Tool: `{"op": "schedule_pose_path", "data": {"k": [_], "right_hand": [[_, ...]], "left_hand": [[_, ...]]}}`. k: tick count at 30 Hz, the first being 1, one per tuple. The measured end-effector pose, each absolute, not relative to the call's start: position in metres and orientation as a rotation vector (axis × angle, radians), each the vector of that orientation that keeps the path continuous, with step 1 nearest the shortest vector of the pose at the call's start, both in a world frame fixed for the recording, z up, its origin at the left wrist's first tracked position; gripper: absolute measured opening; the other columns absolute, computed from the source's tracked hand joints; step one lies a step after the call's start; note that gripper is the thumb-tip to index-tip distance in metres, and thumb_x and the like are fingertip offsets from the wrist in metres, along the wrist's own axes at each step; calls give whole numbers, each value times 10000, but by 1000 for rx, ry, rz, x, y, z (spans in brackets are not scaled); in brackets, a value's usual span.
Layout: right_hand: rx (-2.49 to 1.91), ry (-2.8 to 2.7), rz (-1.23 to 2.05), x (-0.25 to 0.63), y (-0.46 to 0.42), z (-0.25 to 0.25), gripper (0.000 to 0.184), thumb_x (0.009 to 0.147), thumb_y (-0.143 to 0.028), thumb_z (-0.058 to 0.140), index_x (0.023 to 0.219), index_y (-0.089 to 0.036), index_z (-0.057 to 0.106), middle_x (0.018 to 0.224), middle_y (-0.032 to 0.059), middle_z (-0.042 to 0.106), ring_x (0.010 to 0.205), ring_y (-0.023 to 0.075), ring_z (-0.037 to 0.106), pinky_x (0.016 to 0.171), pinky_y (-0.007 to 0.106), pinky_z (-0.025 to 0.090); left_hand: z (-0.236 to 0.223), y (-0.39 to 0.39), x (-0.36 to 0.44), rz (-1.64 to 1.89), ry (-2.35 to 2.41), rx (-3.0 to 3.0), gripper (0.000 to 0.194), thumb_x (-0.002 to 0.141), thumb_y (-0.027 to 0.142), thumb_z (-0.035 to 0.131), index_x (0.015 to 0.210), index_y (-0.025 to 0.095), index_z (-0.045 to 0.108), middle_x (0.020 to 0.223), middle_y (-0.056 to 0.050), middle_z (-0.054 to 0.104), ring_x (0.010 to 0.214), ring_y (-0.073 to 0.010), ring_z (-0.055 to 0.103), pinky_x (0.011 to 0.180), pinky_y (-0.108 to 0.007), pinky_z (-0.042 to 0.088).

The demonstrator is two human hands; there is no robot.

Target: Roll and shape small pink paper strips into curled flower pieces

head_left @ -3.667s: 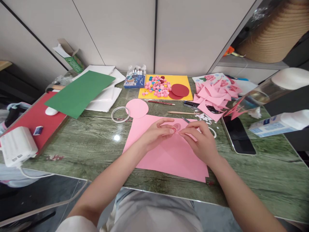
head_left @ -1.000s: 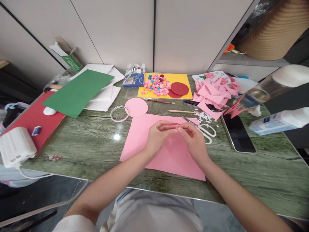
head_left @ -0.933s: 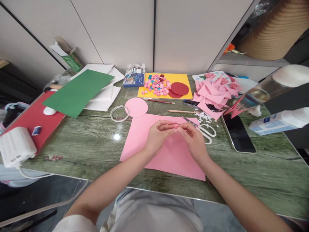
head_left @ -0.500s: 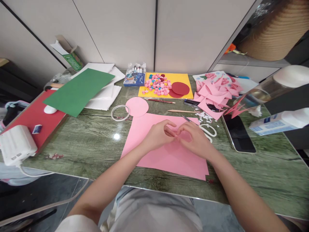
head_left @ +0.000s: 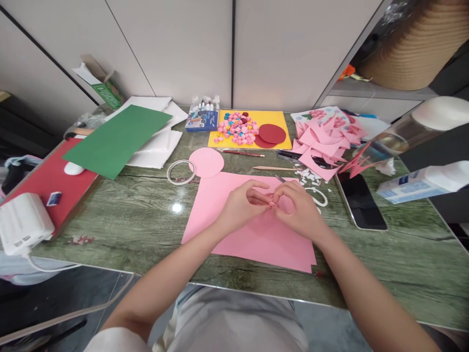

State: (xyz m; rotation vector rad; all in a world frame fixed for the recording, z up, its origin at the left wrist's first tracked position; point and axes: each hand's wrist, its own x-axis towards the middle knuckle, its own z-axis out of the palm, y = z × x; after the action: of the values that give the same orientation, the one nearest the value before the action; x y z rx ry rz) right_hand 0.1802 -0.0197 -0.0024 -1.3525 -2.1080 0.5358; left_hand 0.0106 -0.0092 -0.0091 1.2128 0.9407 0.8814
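Where the left hand (head_left: pixel 238 206) and right hand (head_left: pixel 303 211) meet, both pinch a small pink piece (head_left: pixel 271 204); it lies between them.

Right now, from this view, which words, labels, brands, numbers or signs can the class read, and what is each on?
No text reads clearly.
Blue marker box: lettering too small and blurred.
Green carton: pale lettering, too blurred.
White bottle: label too blurred.
Small blue-and-white block: any marks too small.
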Motion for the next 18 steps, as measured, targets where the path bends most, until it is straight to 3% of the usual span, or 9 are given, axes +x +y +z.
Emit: {"op": "schedule_pose_path", "data": {"k": [13,18], "right_hand": [[-1222,-1677,851,174,-20,-16,85,766,-298,586,749,-230,538,810,4,560,829,175,541,783,355,422],[-1269,-1674,914,175,-19,-17,109,778,-335,569,772,-228,550,812,3,575,825,174,544,781,358,425]], "left_hand": [[-13,-8,11,1011,799,915,362,573,188,772,887,132,601,884,-82,698,887,-215,655,846,-373,494],[-16,-7,11,1014,847,930,346,591,205,759,885,143,588,851,-72,697,843,-203,662,806,-358,504]]}}
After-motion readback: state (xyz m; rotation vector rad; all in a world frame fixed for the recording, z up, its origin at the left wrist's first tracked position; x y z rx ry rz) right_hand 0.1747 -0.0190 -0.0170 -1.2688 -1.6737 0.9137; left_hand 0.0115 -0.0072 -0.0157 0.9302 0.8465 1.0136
